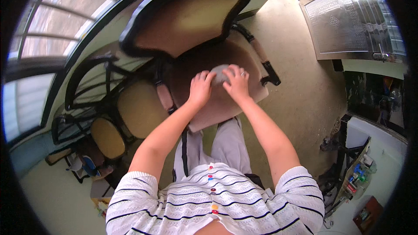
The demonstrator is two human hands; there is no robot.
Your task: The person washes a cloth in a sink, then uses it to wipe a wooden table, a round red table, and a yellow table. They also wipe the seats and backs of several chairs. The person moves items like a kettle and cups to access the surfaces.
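Note:
A padded armchair with a black frame stands right in front of me, its brown-beige seat (183,67) facing up. On the seat lies a small pale grey, rounded thing (220,75), which looks soft; its exact kind is hard to make out. My left hand (201,89) is at its left edge with fingers bent and the fingertips touching it. From the other side my right hand (237,85), wearing a ring, has its fingers curled over the right edge. Between them, the two hands hold the grey thing against the cushion.
The chair's curved backrest (187,21) rises on the far side, with an armrest (257,52) to the right. More chairs (139,106) stand to the left under a barred window (65,13). A metal door (344,17) is at far right, above a cluttered shelf (357,178).

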